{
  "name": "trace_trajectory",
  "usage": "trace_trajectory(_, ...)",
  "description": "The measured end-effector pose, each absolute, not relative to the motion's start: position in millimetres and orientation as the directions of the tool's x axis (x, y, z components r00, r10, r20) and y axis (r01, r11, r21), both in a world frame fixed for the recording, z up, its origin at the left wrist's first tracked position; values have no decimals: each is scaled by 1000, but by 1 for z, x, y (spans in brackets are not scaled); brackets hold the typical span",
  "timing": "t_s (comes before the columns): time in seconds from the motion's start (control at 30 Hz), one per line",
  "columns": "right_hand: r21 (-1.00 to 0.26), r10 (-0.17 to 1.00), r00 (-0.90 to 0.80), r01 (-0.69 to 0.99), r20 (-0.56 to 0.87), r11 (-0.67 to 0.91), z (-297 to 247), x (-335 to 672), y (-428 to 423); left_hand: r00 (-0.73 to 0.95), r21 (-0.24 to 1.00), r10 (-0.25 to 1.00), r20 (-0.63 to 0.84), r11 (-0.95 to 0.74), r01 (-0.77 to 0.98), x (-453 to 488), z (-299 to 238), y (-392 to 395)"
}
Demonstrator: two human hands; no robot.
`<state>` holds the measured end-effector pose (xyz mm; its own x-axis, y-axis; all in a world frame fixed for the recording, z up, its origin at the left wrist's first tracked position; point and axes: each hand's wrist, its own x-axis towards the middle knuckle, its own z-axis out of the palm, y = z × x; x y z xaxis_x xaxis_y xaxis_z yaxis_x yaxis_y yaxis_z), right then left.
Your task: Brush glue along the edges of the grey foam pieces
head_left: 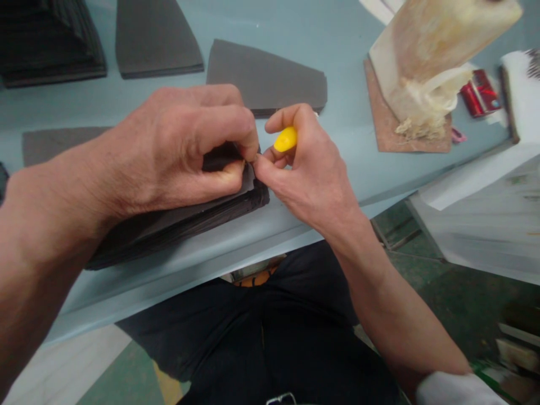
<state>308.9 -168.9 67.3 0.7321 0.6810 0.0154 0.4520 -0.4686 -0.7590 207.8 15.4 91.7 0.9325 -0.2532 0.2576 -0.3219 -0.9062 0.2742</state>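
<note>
My left hand (185,149) is closed, its thumb and fingers pinching the top sheet of a stack of dark grey foam pieces (181,222) at the near edge of the pale blue table (337,50). My right hand (307,169) is curled round a small yellow-handled tool (286,139), and its thumb and forefinger meet the left hand's fingertips at the sheet's corner. The tool's tip is hidden by the fingers.
More dark foam pieces lie behind: a single wedge (265,76), another (156,36) and a stack (50,42) at far left. A glue-crusted block (430,56) stands on a brown board at right, beside a red object (481,93). A white bench (485,214) lies right.
</note>
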Motion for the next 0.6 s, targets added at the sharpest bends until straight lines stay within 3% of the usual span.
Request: trace_trajectory(0.6, -750, 660, 751, 450, 24, -485, 69, 308, -170, 918, 283, -292, 269, -887, -365, 207, 91, 17)
